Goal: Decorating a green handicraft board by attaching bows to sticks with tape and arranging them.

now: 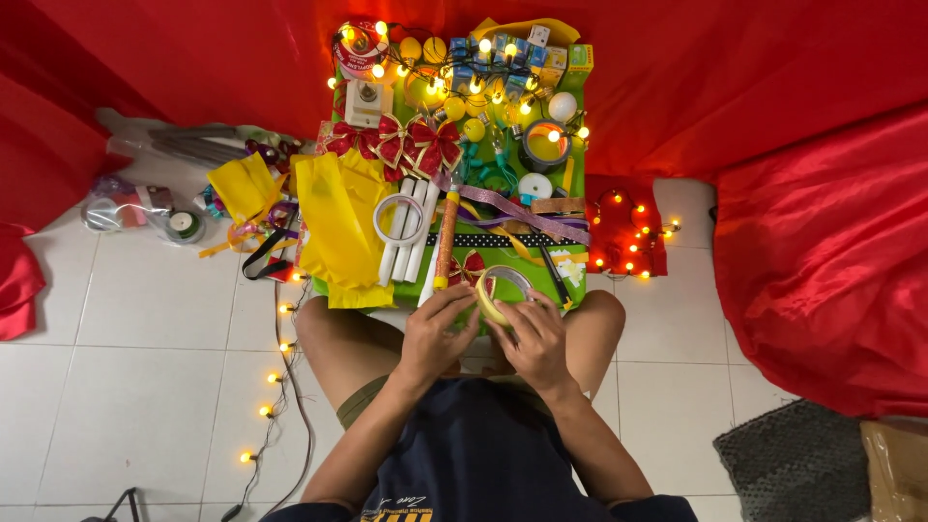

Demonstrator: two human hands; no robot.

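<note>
Tape roll [503, 290], a yellow ring held on edge, sits between both hands at the near edge of a green board [580, 68] crowded with craft supplies, just above the knees of a person seated on a white tiled floor [126, 387]. The left hand [435, 333] curls its fingers against the roll's left side, thumb and fingertips pinching at the rim. The right hand [536, 338] cups the roll from the right, fingers bent around it. Both hands grasp the roll; neither is spread flat.

Just beyond the hands lies a glittery orange tube [446, 237], pointing away from the person, with a small red bow [471, 266] beside its near end. To the left of the tube rest three white sticks [411, 237] with a clear ring of tape [398, 218] lying across them. A folded yellow sheet [338, 232] covers the board's left side. Three red and gold bows [396, 140] lie in a row farther up. A purple glitter ribbon [527, 208] and a black dotted ribbon [503, 240] stretch across the right half. Lit yellow bulbs on a string [464, 77] loop over the far end of the board, and another lit string [275, 377] trails down the floor at the left. Red cloth [822, 242] drapes the background and the right side.
</note>
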